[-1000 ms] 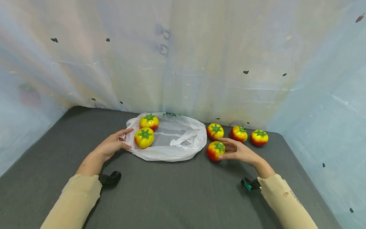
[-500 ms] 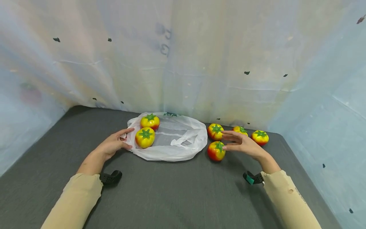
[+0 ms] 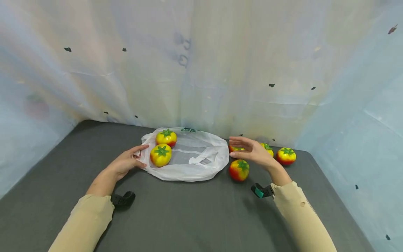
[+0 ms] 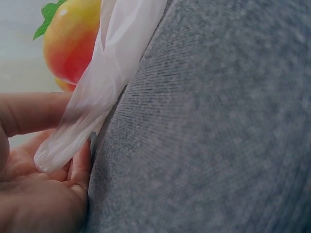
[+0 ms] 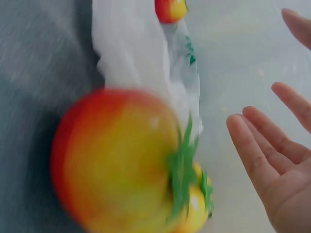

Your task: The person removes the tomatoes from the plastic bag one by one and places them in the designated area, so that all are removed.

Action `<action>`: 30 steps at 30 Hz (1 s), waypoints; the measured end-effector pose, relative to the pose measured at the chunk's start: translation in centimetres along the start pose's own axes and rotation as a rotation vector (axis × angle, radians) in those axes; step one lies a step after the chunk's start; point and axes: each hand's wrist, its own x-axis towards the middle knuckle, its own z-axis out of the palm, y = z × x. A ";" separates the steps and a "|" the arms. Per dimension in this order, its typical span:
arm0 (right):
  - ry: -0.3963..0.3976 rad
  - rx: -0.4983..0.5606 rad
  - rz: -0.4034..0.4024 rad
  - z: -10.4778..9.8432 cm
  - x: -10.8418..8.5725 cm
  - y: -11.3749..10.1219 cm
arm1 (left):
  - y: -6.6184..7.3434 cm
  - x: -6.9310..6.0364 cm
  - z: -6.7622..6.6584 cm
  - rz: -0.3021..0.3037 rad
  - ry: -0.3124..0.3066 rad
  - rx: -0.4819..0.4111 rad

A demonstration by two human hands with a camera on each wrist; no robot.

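Pinching with the left hand (image 3: 123, 163) the left end of a plastic bag (image 3: 189, 174), loaded with two tomatoes (image 3: 161, 155), near the bench's (image 3: 189, 217) back edge. With the right hand (image 3: 253, 151), hovering empty and loose-fingered near four more tomatoes (image 3: 286, 156) toward the back right corner.

A dark table (image 3: 195, 217) is viewed from the head, forward and down, at a distance; close views, rolled sideways, are taken low from each wrist, along the left hand (image 4: 39, 196) and past the right hand (image 5: 286, 179), with the white bag (image 3: 189, 174) shared by all three.
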 end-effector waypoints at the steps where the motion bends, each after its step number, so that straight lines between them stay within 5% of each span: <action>1: -0.001 0.014 -0.006 0.3 0.2 -0.1 | 0.0 0.1 0.1 0.003 0.000 0.002; 10: -0.040 0.077 -0.089 2.7 2.6 -0.9 | 0.1 0.3 0.0 0.016 0.000 0.004; 30: -0.071 0.155 -0.141 9.1 6.9 -2.3 | -0.3 0.1 0.2 0.008 0.022 0.009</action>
